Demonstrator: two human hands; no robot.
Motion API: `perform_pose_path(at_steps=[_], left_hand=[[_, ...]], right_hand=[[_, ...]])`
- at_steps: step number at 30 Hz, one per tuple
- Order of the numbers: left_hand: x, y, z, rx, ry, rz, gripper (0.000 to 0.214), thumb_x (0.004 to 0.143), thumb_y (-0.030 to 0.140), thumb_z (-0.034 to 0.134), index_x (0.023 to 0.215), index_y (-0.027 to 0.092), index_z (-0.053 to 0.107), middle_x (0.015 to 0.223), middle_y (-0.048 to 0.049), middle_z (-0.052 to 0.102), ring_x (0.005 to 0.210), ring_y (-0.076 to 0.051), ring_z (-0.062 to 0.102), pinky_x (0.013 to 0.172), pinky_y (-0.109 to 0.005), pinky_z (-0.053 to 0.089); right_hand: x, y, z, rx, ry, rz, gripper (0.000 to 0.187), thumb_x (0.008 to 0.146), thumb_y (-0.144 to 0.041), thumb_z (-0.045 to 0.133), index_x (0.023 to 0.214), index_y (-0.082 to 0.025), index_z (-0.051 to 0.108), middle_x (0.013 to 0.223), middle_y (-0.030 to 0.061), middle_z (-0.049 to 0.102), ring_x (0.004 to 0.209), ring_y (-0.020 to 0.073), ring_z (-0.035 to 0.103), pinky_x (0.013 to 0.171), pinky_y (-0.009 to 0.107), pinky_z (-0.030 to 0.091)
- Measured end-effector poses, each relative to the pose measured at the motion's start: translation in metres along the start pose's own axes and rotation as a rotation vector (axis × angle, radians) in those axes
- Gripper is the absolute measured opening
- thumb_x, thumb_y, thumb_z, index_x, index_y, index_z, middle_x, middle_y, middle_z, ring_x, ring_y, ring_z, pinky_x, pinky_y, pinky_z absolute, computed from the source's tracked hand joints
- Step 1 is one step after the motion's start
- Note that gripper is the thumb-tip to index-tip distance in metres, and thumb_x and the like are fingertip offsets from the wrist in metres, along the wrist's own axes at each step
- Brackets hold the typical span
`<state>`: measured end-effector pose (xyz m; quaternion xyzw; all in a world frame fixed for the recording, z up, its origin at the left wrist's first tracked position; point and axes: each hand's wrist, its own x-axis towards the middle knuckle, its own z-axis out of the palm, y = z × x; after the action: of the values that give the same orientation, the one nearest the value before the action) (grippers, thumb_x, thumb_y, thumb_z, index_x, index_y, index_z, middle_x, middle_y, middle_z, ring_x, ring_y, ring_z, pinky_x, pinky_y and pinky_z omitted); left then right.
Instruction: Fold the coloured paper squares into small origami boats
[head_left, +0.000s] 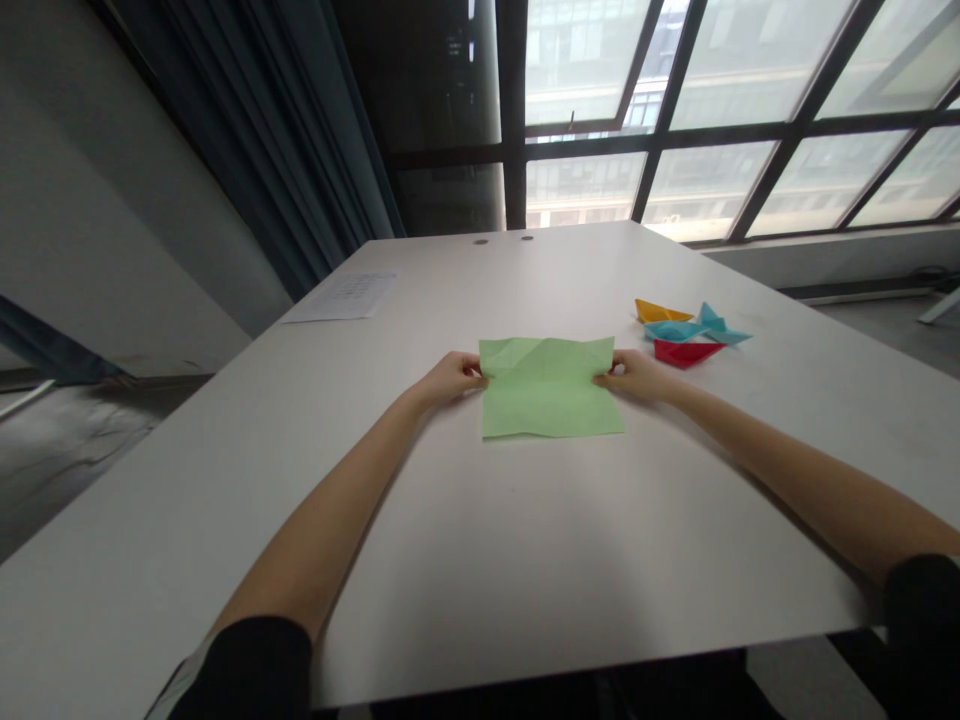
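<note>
A creased light-green sheet of paper [551, 388] lies flat on the white table [480, 520] ahead of me. My left hand [452, 377] pinches the sheet's left edge near its far corner. At the right edge, my right hand [631, 374] pinches it the same way. Both arms reach straight out over the table.
Three folded paper boats lie to the right of the sheet: an orange one [660, 312], a blue one [697, 327] and a red one [684, 351]. A white printed sheet [343, 297] sits at the far left. Dark curtains and large windows stand behind the table.
</note>
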<state>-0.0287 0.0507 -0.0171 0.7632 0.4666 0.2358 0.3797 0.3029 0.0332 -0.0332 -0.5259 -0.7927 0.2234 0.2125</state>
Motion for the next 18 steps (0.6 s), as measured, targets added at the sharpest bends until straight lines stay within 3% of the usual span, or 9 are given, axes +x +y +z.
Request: perform_pose_path(at_steps=[6,11,18], left_hand=[[-0.001,-0.003,-0.001,0.133,-0.018,0.018,0.029,0.059,0.021,0.051,0.079,0.013,0.071,0.052,0.0025,0.05,0.049,-0.008,0.039,0.048,-0.019,0.03],[-0.001,-0.002,0.0,0.25,-0.023,0.038,0.037,0.057,0.014,0.042,0.079,0.015,0.072,0.064,-0.0002,0.062,0.056,-0.011,0.046,0.053,-0.021,0.034],[-0.004,0.022,0.014,0.573,0.012,0.101,0.024,0.072,0.025,0.049,0.083,0.02,0.069,0.083,-0.0037,0.067,0.078,-0.018,0.056,0.067,-0.025,0.042]], right_hand=[[0.0,-0.001,-0.001,0.002,-0.008,-0.093,0.03,0.068,-0.013,0.043,0.083,-0.018,0.068,0.082,0.0031,0.067,0.071,0.0147,0.056,0.063,0.026,0.044],[-0.001,-0.005,-0.001,-0.065,-0.005,-0.158,0.036,0.069,-0.008,0.039,0.083,-0.019,0.07,0.09,0.0046,0.066,0.078,0.0162,0.059,0.073,0.029,0.046],[-0.003,-0.022,-0.004,-0.278,-0.032,-0.278,0.029,0.077,-0.014,0.043,0.092,-0.019,0.068,0.097,0.0087,0.065,0.094,0.0229,0.055,0.087,0.04,0.041]])
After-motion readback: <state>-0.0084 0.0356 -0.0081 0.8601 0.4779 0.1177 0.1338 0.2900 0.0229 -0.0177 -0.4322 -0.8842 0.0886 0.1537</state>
